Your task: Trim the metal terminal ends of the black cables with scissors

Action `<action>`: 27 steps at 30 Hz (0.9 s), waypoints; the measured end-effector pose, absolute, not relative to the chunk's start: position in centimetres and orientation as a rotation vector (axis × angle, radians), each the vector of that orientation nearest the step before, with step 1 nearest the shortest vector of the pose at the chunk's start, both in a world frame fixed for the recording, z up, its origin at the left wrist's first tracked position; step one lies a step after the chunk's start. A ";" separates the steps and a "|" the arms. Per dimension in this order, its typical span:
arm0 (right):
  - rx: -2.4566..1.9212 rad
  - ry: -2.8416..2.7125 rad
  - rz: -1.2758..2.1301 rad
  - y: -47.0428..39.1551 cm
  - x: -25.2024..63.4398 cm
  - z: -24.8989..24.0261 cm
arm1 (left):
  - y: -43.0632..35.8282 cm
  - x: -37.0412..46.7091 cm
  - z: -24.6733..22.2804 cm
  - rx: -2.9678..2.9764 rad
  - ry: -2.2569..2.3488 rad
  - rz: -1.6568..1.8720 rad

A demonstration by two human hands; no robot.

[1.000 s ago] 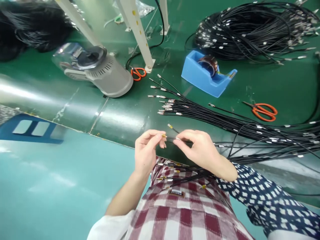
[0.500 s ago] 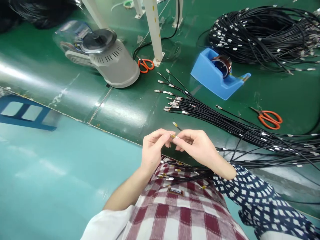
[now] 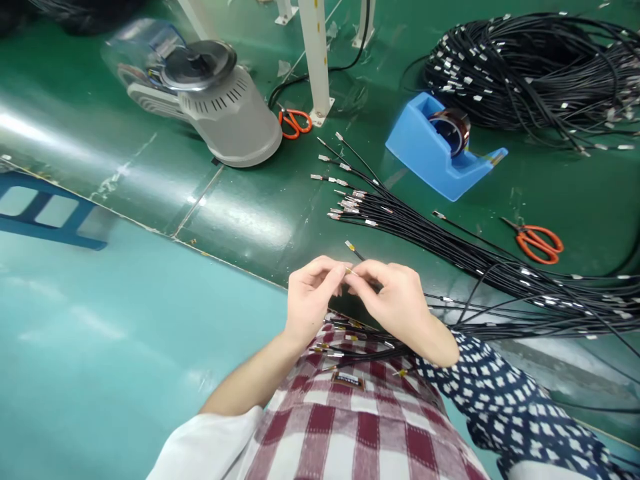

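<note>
The fingertips of my left hand [image 3: 314, 297] and my right hand [image 3: 395, 293] meet at the table's front edge, both closed in a pinch. Between them is a thin cable end [image 3: 349, 271] with a bit of amber tape, mostly hidden by the fingers. Just beyond the hands lies another black cable end [image 3: 351, 247] with a yellowish band. Several more taped cables [image 3: 380, 353] hang over the lap, below my right wrist. A thick bundle of black cables [image 3: 425, 230] with metal-tipped, white-labelled ends stretches across the table behind the hands.
A blue tape dispenser [image 3: 423, 157] holds a roll of amber tape [image 3: 453, 127]. Orange-handled scissors [image 3: 540, 243] lie at right, another pair [image 3: 296, 123] beside a white post [image 3: 316, 60]. A grey machine [image 3: 235, 120] stands left; a large cable coil [image 3: 530, 73] lies back right.
Both hands stay pinched together, and the amber-taped tip between them now shows less. The view has shifted slightly.
</note>
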State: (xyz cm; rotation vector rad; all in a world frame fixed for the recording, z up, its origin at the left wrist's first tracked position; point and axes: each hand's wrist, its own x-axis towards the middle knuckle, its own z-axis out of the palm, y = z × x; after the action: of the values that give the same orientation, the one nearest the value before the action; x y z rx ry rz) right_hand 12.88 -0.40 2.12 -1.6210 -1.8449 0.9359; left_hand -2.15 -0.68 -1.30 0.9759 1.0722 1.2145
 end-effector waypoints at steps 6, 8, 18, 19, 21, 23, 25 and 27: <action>-1.514 -1.717 1.225 -0.4 13.2 1.6 | -0.7 -2.1 -1.1 0.997 1.094 1.216; -1.485 -1.670 1.330 -0.3 13.6 1.5 | -0.5 -2.0 -0.9 0.974 1.095 1.213; -1.406 -1.607 1.460 -0.7 14.2 1.2 | 2.1 -2.0 -0.5 0.742 0.912 1.081; -1.409 -1.622 1.473 -0.7 14.2 1.1 | 2.6 -1.9 -0.5 0.709 0.877 1.054; -1.405 -1.688 1.470 -0.7 14.2 1.1 | 3.8 -1.6 -0.3 0.655 0.797 0.981; -1.409 -1.731 1.464 -0.7 14.2 1.0 | 4.7 -1.0 0.0 0.633 0.727 0.900; -1.438 -1.734 1.471 -0.8 14.2 0.9 | 5.4 -0.4 0.4 0.650 0.684 0.814; -1.471 -1.721 1.499 -0.9 14.3 0.7 | 5.7 0.1 0.7 0.689 0.670 0.730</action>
State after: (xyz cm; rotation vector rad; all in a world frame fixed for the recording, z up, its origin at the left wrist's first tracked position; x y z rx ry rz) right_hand 14.27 -0.90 0.74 -1.4710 -1.7208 1.4994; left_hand 0.14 5.71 0.70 0.6895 0.6697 0.7302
